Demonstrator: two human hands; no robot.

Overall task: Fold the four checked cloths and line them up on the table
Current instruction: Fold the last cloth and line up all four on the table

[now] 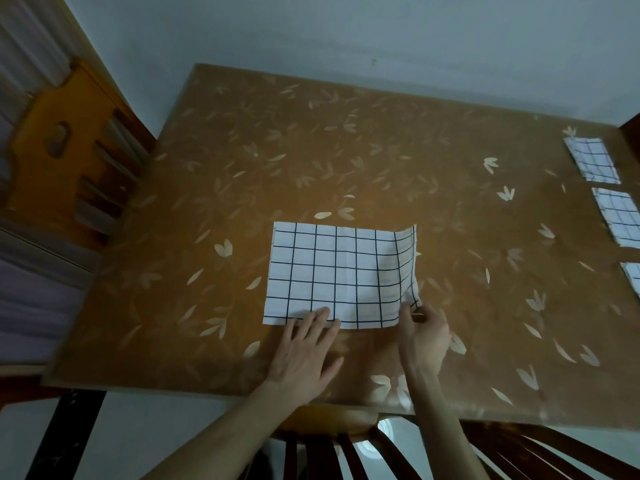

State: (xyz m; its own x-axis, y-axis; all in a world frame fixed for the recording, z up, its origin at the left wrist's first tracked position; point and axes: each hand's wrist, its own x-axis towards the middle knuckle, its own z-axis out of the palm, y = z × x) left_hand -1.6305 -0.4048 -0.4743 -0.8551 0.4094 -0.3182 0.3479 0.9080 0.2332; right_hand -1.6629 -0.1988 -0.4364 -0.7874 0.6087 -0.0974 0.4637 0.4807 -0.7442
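Note:
A white cloth with a black check (332,275) lies folded to a wide rectangle in the middle of the table (311,150). My left hand (304,351) rests flat, fingers straight, on its near edge. My right hand (424,336) pinches the cloth's near right corner, and the right edge stands lifted off the table. Three smaller folded checked cloths sit in a row along the right edge: the far one (591,164), the middle one (618,216), and the near one (633,278), which is cut off by the frame.
The table has a brown cover with pale leaf prints. A wooden chair (69,161) stands at the left side and another chair back (363,452) is right below me at the near edge. A pale wall runs behind the table.

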